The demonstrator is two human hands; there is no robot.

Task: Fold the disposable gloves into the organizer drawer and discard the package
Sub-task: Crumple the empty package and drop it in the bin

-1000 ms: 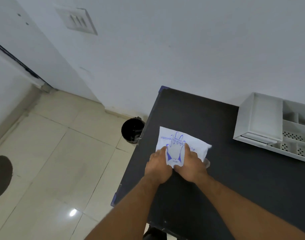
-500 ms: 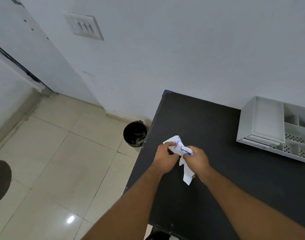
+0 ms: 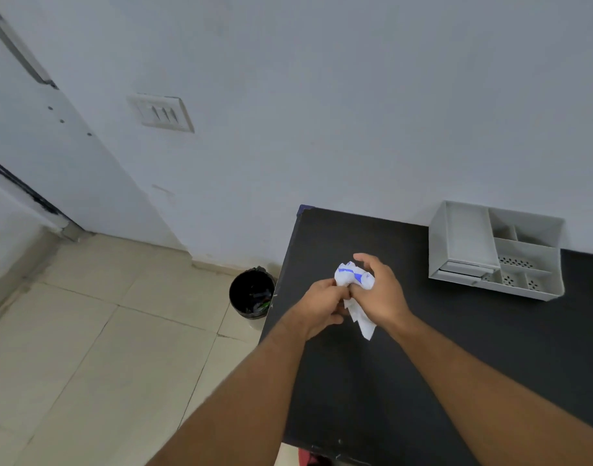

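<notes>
Both hands were on the package here, white with blue print and scrunched into a wad held above the black worktop. The left hand had its grip closed on the near side of the wad, fingers curled in tight. The right hand clamped the far side, thumb and fingers wrapped over the crumpled top, and a loose white tail of the package hung down below the grip, between the two wrists. Off to the right of the grip and farther back, against the wall, sat the white organizer drawer, its compartments showing, well apart from the hands. To the left of the grip, down on the tiled floor just beside the worktop's edge, stood a black waste bin.
</notes>
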